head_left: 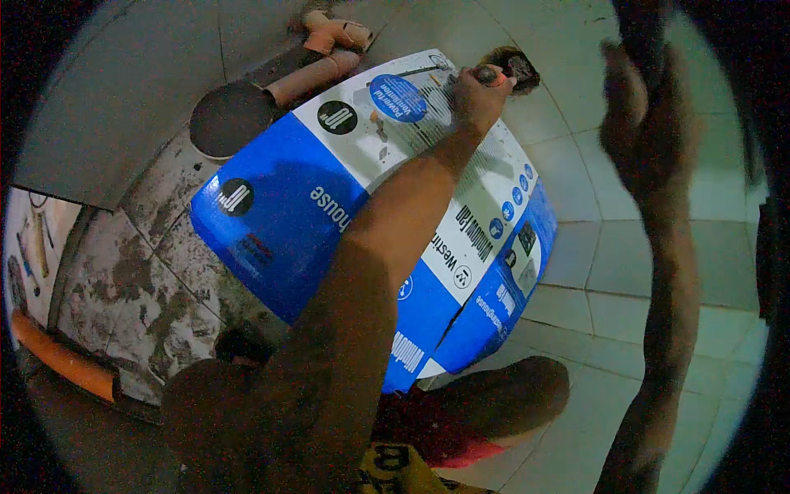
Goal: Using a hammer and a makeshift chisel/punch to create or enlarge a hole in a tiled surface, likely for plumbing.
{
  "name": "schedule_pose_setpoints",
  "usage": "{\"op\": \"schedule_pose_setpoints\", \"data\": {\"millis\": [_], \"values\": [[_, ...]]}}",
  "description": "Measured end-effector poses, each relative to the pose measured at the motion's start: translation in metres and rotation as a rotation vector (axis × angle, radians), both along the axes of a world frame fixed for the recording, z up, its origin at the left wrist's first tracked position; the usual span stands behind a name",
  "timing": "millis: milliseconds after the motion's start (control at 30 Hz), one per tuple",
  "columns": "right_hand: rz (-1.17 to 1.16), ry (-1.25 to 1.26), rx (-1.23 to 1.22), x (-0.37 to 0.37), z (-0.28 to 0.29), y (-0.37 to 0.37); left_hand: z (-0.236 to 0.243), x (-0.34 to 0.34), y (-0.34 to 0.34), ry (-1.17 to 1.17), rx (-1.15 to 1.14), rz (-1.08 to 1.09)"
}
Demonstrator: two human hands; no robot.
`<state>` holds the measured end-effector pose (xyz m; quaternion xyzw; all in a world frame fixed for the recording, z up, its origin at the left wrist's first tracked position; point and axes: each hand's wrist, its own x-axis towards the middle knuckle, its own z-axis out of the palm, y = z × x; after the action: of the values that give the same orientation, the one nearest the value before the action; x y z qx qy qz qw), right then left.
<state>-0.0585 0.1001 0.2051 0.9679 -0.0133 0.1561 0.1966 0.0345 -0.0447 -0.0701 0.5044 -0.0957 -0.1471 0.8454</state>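
My left hand (482,97) is closed at the far edge of a blue and white cardboard carton (284,177), which lies spread out before me. A small rounded end with an orange glint (489,76) shows at the fist; the rest of what it grips is hidden. Right beside that fist is a rough dark hole (522,72) in the pale tiles. My right hand (650,123) is raised at the right, smeared by motion. Its thumb and fingers close around a dark long object (643,29) that runs out of the top of the view; its kind is unclear.
Orange pipe fittings (329,34) and a pipe (313,76) lie beyond the carton, near a dark round opening (233,119). Dirty floor tiles (123,288) lie at the left. Another orange pipe (66,358) is at the lower left. My bent knee (518,395) sits near the carton.
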Motion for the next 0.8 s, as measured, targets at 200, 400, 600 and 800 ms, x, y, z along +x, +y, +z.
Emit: {"op": "schedule_pose_setpoints", "data": {"millis": [200,400,600,800], "values": [[-0.352,0.449,-0.183,-0.003,-0.045,-0.055,-0.002,0.012,-0.002,-0.539,0.215,0.257],[-0.313,0.004,-0.005,-0.031,0.004,-0.033,0.021,0.01,0.027,-0.207,0.077,0.033],[-0.461,-0.292,0.393,-0.058,-0.009,0.033,0.039,0.014,0.047,0.036,0.062,-0.043],[-0.694,-0.092,0.706,-0.127,-0.056,0.041,0.055,0.02,0.03,-0.185,0.018,0.161]]}}
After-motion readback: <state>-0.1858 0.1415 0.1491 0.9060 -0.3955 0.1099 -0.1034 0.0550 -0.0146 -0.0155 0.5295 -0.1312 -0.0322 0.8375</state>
